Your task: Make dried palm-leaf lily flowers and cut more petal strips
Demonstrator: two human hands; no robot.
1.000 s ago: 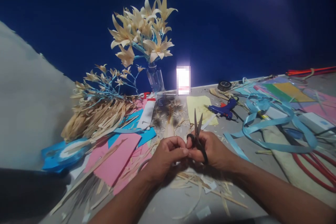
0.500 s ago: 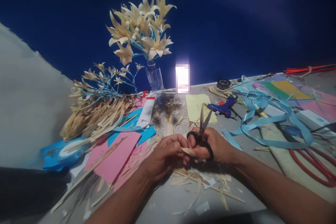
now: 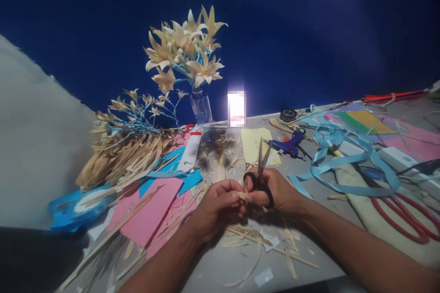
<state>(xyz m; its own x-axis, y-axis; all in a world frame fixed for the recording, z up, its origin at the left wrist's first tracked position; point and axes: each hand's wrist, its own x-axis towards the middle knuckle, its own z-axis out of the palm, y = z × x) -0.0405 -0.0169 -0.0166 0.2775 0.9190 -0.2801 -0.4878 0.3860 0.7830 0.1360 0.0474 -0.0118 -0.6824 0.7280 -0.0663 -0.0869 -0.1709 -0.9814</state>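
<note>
My left hand (image 3: 220,203) is closed, pinching a small pale piece of dried husk (image 3: 242,196) between thumb and fingertips. My right hand (image 3: 278,192) touches the same piece with its thumb and fingertips. Black-handled scissors (image 3: 261,171) hang on the right hand's fingers, blades pointing up and slightly parted, away from the husk. Under the hands, husk scraps and strips (image 3: 261,240) lie scattered on the grey table (image 3: 206,268). Behind the hands a wider pale husk (image 3: 219,171) lies flat. Some of the fingers are hidden behind the husk piece and the scissors.
Husk flowers (image 3: 187,50) stand in a clear bottle (image 3: 201,107) at the back. To the left lie dried husks (image 3: 120,160), pink paper (image 3: 154,210) and a blue tape dispenser (image 3: 79,208). On the right are a blue glue gun (image 3: 287,143), light-blue ribbon (image 3: 371,187) and red-handled shears (image 3: 409,224).
The fingertips have shifted on the husk piece, which is now turned and shows less of its length. The scissors stay in the right hand. The whole view has tilted slightly.
</note>
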